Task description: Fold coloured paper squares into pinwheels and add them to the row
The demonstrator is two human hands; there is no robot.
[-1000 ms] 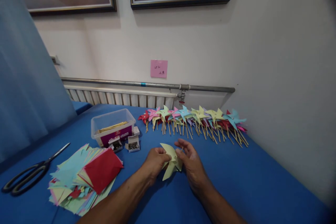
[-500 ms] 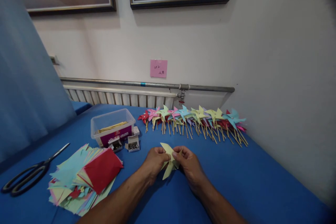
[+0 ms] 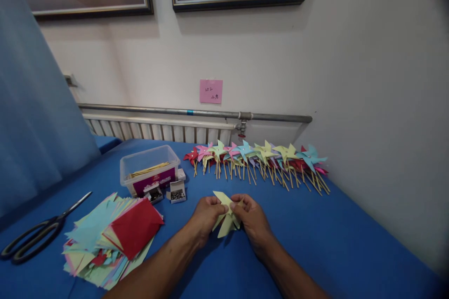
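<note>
A pale yellow paper pinwheel [image 3: 228, 223] is held between my two hands above the blue table, its blades folded toward the middle. My left hand [image 3: 207, 217] pinches its left side, thumb on top near the centre. On the other side, my right hand [image 3: 251, 218] grips the paper between thumb and fingers. The fingertips beneath the paper are hidden, and no stick shows on this pinwheel. Ahead of my left hand lies a small open box of metal pins [image 3: 177, 192], with a second small box [image 3: 153, 193] beside it.
Finished pinwheels on sticks [image 3: 264, 152] lie in a row along the back. A clear plastic tub [image 3: 154, 180] holds thin sticks. Coloured paper sheets [image 3: 136, 229] are piled at left, beside black-handled scissors [image 3: 38, 233]. A pipe [image 3: 210, 114] and radiator [image 3: 168, 131] run behind the blue table [image 3: 336, 243].
The pinwheel has turned slightly in my fingers, and its lower blades show a little more. Both hands keep nearly the same place and grip.
</note>
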